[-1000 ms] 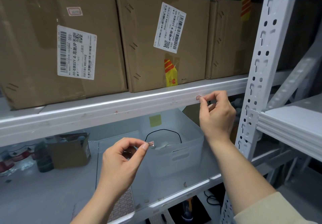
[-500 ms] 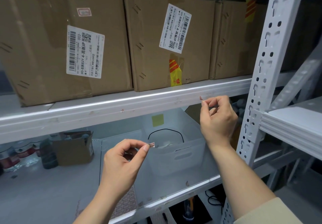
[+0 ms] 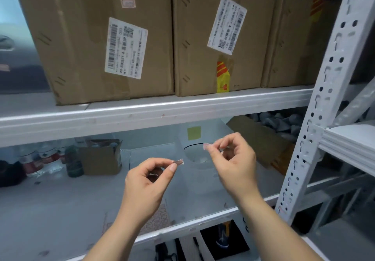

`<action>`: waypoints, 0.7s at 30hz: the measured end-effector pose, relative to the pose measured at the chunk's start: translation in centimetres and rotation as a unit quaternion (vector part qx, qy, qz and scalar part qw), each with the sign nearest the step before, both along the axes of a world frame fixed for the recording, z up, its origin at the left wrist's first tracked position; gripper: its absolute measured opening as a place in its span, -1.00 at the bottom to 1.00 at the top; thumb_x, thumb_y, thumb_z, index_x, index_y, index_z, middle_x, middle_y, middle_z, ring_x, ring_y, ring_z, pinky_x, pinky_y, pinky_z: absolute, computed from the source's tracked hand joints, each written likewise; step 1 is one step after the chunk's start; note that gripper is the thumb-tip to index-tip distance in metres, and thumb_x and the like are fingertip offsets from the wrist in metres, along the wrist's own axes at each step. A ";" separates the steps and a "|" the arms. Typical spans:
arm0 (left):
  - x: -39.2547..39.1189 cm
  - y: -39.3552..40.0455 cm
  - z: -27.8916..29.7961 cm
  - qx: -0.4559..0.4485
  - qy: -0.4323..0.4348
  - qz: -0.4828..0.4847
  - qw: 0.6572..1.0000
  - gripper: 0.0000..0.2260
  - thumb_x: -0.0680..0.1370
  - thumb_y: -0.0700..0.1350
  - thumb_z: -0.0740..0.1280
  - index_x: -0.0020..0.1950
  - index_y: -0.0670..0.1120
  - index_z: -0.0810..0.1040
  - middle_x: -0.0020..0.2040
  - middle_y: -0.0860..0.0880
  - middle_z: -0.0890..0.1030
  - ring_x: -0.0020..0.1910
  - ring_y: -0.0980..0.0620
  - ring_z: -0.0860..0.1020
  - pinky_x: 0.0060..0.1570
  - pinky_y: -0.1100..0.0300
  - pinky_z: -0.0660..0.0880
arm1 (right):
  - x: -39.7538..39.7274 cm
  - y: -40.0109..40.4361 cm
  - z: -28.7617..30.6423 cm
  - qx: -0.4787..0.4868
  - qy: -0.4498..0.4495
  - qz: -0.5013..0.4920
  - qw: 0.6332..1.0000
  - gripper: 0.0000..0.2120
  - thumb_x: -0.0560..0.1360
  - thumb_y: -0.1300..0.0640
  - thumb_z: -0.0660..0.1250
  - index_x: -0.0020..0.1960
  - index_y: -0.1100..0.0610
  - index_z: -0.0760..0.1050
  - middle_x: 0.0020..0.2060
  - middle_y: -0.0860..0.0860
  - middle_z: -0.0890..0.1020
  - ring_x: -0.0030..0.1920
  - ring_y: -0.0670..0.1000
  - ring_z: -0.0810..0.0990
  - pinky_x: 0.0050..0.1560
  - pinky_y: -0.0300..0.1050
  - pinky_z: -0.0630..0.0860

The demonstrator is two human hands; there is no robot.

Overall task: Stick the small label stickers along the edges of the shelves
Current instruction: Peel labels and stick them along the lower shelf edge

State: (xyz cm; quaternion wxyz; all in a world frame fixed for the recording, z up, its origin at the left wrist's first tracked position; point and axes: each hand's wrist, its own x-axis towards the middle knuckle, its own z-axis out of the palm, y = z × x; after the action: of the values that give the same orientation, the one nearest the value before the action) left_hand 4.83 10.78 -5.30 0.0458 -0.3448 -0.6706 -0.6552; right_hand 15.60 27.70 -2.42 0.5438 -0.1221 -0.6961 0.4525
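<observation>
My left hand [image 3: 146,181] pinches a small reddish label sticker [image 3: 178,161] between thumb and forefinger, below the upper shelf edge [image 3: 142,116]. My right hand [image 3: 233,159] pinches a second small sticker [image 3: 206,146] at its fingertips, a little higher and to the right. The two stickers are close together but apart. Both hands hang in front of the lower shelf, well under the upper edge. A sticker sheet [image 3: 157,219] lies on the lower shelf [image 3: 60,210] beneath my left wrist, partly hidden.
Three cardboard boxes [image 3: 101,37] stand on the upper shelf. A white perforated upright post [image 3: 324,98] rises at the right. On the lower shelf sit a clear plastic bin [image 3: 198,171], a small carton [image 3: 101,157] and bottles [image 3: 40,159].
My right hand has come down and left from the upper shelf edge with its sticker, nearer to my left hand. The view has shifted left.
</observation>
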 end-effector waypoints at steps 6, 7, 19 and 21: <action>0.2 -4.0 -1.2 -0.005 -0.014 0.015 1.000 -0.92 0.51 -0.05 0.45 -0.07 0.06 0.75 -0.14 0.06 0.74 -0.16 -0.04 0.65 -0.12 0.12 0.55 | -1.8 -6.5 -2.9 -0.046 -0.056 0.139 0.988 -0.78 0.32 -0.10 0.54 -0.26 -0.16 0.48 -0.28 -0.06 0.69 -0.44 0.10 0.46 -0.38 0.00 0.44; 0.1 -4.9 -1.4 -0.004 -0.012 0.022 1.000 -0.92 0.53 -0.11 0.47 -0.07 0.06 0.75 -0.14 0.07 0.74 -0.15 -0.02 0.65 -0.12 0.12 0.55 | -2.2 -7.4 -3.3 -0.044 -0.071 0.152 0.985 -0.78 0.32 -0.11 0.54 -0.26 -0.16 0.48 -0.28 -0.07 0.69 -0.46 -0.02 0.42 -0.40 -0.09 0.41; -0.9 -12.5 -3.4 -0.020 -0.003 0.088 0.996 -0.95 0.51 -0.12 0.54 -0.12 0.03 0.75 -0.16 0.07 0.75 -0.31 0.01 0.61 -0.25 0.05 0.57 | -5.3 -14.5 -5.1 -0.022 -0.133 0.198 0.971 -0.82 0.33 -0.08 0.49 -0.22 -0.09 0.49 -0.30 -0.06 0.69 -0.47 -0.10 0.41 -0.38 -0.12 0.41; -1.1 -13.3 -3.6 -0.021 -0.005 0.096 0.995 -0.95 0.50 -0.10 0.54 -0.13 0.06 0.74 -0.19 0.09 0.74 -0.35 0.02 0.58 -0.29 0.10 0.56 | -5.6 -15.3 -5.3 -0.020 -0.135 0.200 0.970 -0.82 0.34 -0.07 0.50 -0.22 -0.09 0.50 -0.29 -0.03 0.70 -0.47 -0.10 0.41 -0.39 -0.12 0.42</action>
State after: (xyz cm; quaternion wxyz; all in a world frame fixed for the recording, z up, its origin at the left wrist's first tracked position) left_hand 3.73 -2.54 -8.87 0.0980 -0.2766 -0.7143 -0.6353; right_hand 9.98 12.44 -7.75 0.3409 -0.0511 -0.7644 0.5448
